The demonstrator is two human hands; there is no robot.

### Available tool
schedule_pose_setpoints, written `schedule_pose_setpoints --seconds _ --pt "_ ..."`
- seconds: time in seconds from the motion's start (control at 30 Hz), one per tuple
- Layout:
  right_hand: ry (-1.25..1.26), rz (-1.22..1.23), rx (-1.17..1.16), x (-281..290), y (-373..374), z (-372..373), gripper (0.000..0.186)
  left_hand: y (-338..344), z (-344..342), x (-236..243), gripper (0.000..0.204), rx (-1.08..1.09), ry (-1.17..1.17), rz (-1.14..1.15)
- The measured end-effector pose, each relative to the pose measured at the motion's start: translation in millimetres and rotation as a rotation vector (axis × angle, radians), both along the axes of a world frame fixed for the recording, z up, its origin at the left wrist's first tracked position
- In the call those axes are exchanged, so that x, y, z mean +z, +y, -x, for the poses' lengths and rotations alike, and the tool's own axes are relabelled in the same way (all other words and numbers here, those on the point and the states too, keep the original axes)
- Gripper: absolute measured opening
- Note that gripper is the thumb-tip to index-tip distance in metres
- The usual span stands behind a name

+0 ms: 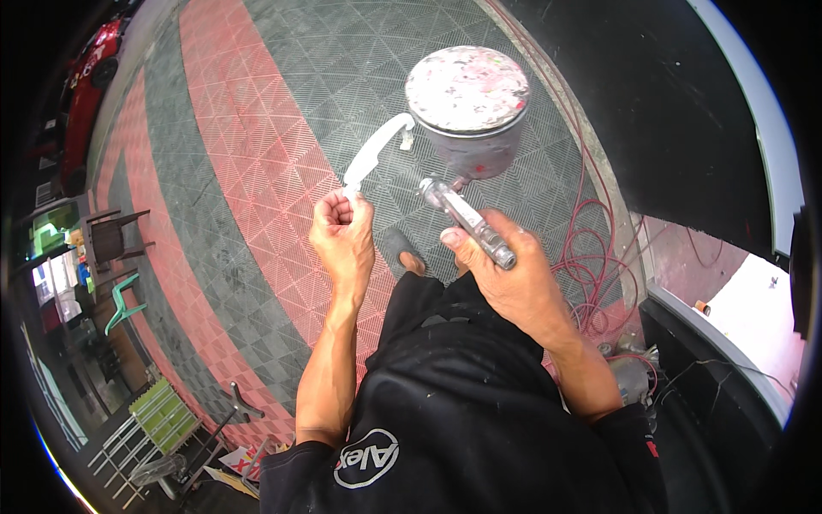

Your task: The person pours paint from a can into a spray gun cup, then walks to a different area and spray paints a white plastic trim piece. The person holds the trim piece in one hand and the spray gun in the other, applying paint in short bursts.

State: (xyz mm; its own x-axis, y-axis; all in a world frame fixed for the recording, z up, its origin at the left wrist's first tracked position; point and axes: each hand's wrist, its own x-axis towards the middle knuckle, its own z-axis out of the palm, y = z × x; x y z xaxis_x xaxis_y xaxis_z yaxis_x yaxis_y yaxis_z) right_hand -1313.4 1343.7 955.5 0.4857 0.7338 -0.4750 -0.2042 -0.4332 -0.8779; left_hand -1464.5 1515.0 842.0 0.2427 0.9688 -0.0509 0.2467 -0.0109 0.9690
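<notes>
Your right hand (514, 278) has its grip closed around the spray gun (467, 128), while your left hand (342, 233) pinches the white strip (373, 154) above the tiled floor (257, 171).

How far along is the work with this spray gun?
Done: nothing clearly finished shows. In hand: the right hand grips the spray gun under its paint-spattered cup, while the left hand pinches a white strip reaching the cup. Left: cannot tell; the lid is still on.
</notes>
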Motion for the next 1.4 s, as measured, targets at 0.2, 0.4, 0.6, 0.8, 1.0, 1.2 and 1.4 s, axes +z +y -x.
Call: schedule_pose_setpoints --seconds 0.2,0.4,0.6,0.8,1.0,1.2,1.4 --pt "-0.066 -0.074 0.081 4 3 5 0.038 -3 -7 7 0.023 -0.030 0.061 -0.007" --pt "-0.043 -0.003 0.015 -3 9 -4 0.041 -5 -4 9 0.021 -0.018 0.055 -0.026" --pt "-0.201 -0.058 -0.057 -17 0 -10 0.041 2 -6 15 0.022 -0.139 0.318 -0.158" --pt "-0.253 0.024 0.085 -14 -4 -7 0.038 29 -2 5 0.025 -0.478 0.621 -0.681" --pt "-0.216 0.086 0.129 -13 -3 -4 0.040 47 1 -11 0.023 -0.616 0.720 -0.746" --pt "-0.215 0.009 -0.113 -51 -4 -15 0.044 53 14 -5 0.021 -0.161 0.174 0.121" --pt "-0.256 -0.181 -0.342 -106 11 -46 0.048 49 37 6 0.011 0.073 -0.355 0.467"
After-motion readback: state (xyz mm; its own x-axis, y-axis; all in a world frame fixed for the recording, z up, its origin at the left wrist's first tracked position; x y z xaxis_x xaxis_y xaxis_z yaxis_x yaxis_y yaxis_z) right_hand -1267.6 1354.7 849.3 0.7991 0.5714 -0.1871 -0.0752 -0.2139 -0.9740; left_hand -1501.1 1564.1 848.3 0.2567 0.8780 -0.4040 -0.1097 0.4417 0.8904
